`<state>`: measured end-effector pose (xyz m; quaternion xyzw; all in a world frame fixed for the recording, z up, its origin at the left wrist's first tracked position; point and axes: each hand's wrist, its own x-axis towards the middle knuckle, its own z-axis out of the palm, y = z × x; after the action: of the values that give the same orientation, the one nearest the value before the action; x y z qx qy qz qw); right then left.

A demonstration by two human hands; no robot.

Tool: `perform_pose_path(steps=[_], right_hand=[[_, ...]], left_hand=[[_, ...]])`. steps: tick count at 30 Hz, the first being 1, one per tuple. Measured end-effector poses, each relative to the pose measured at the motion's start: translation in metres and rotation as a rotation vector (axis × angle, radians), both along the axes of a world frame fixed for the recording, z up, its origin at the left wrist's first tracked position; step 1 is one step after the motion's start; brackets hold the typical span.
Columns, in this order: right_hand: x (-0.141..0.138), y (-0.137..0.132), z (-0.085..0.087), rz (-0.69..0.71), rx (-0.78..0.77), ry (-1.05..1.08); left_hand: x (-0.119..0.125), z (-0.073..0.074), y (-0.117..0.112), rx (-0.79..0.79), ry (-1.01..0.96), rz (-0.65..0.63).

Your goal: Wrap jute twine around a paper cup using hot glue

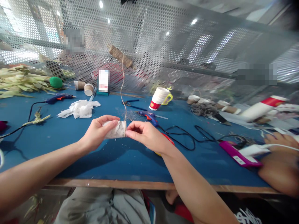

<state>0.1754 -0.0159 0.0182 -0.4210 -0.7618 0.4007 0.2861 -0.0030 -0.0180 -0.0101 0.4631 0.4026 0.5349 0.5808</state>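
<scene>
Clasping a white paper cup [119, 130] sideways above the blue tabletop [116, 168]: left hand [98, 132], thumb on top. Right hand [144, 133] narrows to a near-pinch at the rim [126, 125]; exact hold unclear. Thin, fibrous twine [121, 88] rises from there to a brown cylindrical spool [117, 54].

Held cup [119, 130]: matt, paper-looking; twine [120, 57]: rough fibre. Screen [144, 28]: perforated metal. Table [93, 166]: smooth matt top, wooden edge [105, 184]
</scene>
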Motion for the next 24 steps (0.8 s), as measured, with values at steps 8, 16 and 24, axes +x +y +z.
perform_pose_path(steps=[8,16,24], right_hand=[[0.0024,-0.0027,0.0001,0.024,0.177,-0.135],[0.0003,-0.0018,-0.0014,0.039,0.281,-0.176],[0.0045,-0.0023,0.0025,0.052,0.154,-0.156]], left_hand=[[-0.0004,0.0042,0.0029,-0.162,-0.135,-0.038],[-0.002,0.0047,0.0047,-0.24,-0.14,-0.054],[-0.0013,0.0067,0.0052,-0.272,-0.142,-0.067]])
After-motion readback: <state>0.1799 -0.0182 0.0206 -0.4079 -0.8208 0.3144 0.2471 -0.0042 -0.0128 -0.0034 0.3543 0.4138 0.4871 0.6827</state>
